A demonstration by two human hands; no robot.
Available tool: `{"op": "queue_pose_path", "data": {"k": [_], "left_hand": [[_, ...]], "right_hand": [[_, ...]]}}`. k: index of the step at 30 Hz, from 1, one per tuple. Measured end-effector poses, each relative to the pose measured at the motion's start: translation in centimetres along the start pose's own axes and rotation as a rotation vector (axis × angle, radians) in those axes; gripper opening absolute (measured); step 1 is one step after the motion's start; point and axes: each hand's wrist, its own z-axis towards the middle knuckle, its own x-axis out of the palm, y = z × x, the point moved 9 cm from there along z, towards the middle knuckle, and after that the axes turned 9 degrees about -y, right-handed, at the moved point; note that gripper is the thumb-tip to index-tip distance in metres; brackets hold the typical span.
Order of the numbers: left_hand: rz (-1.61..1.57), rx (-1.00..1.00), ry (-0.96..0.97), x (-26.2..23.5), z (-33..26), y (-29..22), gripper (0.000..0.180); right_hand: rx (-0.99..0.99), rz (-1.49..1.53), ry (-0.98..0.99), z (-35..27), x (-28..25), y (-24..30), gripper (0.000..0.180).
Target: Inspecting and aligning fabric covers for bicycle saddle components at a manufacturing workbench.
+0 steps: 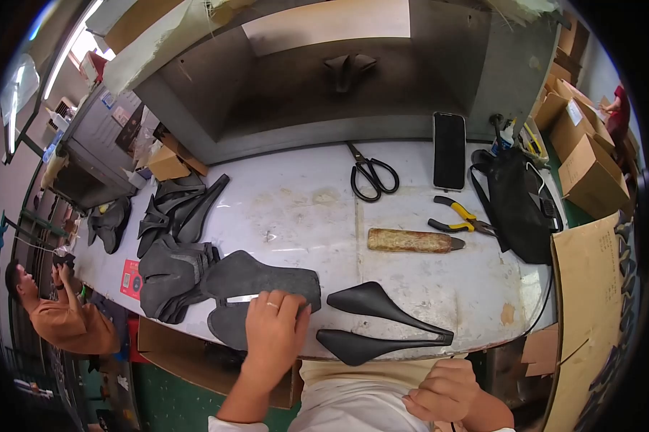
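My left hand (275,327) has its fingers curled down on a dark grey saddle-shaped pad (296,284), which has a slot down its middle. Next to that pad, a stack of similar grey pads (168,281) lies to the left. A smooth black bicycle saddle (371,299) with two long lobes rests near the table's front edge, right of my left hand and apart from it. My right hand (445,392) is closed in front of my body, off the table; its curled fingers hide whatever might be inside.
On the table (303,173) lie scissors (371,176), a phone (449,151), yellow-handled pliers (461,216), a worn wooden-handled tool (411,240) and a black bag (515,205). More black saddle parts (184,205) sit far left. Behind stands a grey metal booth (296,93). A co-worker (73,317) is at left.
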Motion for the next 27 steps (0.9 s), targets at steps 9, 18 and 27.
{"op": "queue_pose_path", "data": {"k": [9,18,27], "left_hand": [[-0.017,0.096,0.093,1.4,-1.5,2.6,0.014],[-0.073,0.026,0.198,1.4,-1.3,3.6,0.015],[-0.175,0.123,0.179,1.0,-2.2,4.5,0.017]], "right_hand": [[-0.039,0.049,0.068,1.5,4.8,-0.1,0.015],[-0.066,-0.031,0.326,3.2,11.9,-0.3,0.015],[-0.030,-0.084,0.430,3.8,15.0,-0.5,0.011]]}}
